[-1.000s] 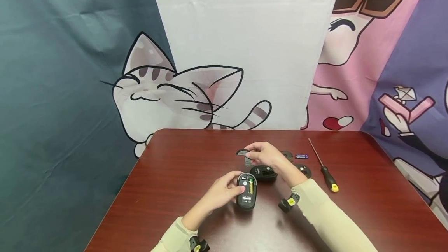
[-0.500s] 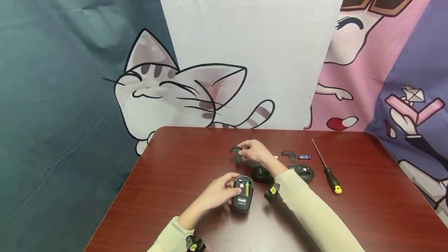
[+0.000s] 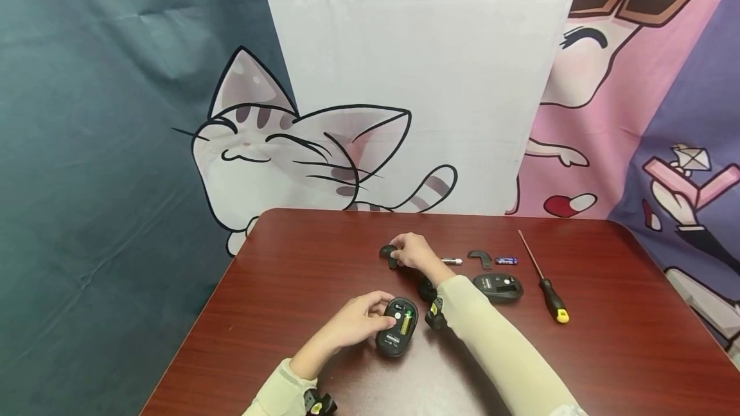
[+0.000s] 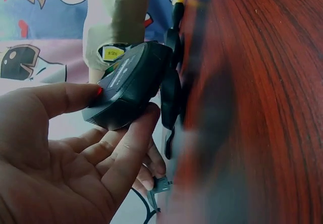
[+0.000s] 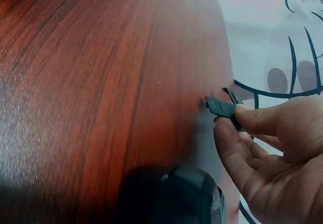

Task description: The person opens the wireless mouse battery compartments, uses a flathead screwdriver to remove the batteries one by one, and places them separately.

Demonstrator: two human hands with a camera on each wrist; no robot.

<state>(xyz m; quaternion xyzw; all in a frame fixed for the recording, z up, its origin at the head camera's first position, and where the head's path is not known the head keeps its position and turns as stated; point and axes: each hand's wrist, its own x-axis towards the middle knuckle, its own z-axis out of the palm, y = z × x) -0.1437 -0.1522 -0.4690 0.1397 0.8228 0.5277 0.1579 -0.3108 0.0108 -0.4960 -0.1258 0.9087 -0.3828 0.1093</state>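
My left hand [image 3: 355, 323] grips a black computer mouse [image 3: 388, 341] by its sides, raised above the table with its underside turned up. A green-and-gold battery [image 3: 406, 323] lies in the mouse's uncovered battery slot. Farther back, my right hand [image 3: 414, 251] pinches a dark battery cover [image 3: 387, 251] between thumb and finger, low over the tabletop. The right wrist view shows the narrow tab of this battery cover [image 5: 220, 107] pointing away from the fingertips; whether it touches the wood I cannot tell.
A second mouse [image 3: 426, 289] is partly hidden by my right forearm. To the right on the table [image 3: 277, 287] lie a third mouse [image 3: 498, 287], another battery cover [image 3: 480, 257], a blue battery [image 3: 506, 261], a silvery battery [image 3: 452, 261] and a screwdriver [image 3: 552, 297]. A printed curtain hangs behind.
My right hand has carried the battery cover left and lowered it toward the table. My left hand, still holding the mouse, has shifted slightly left and nearer to me.
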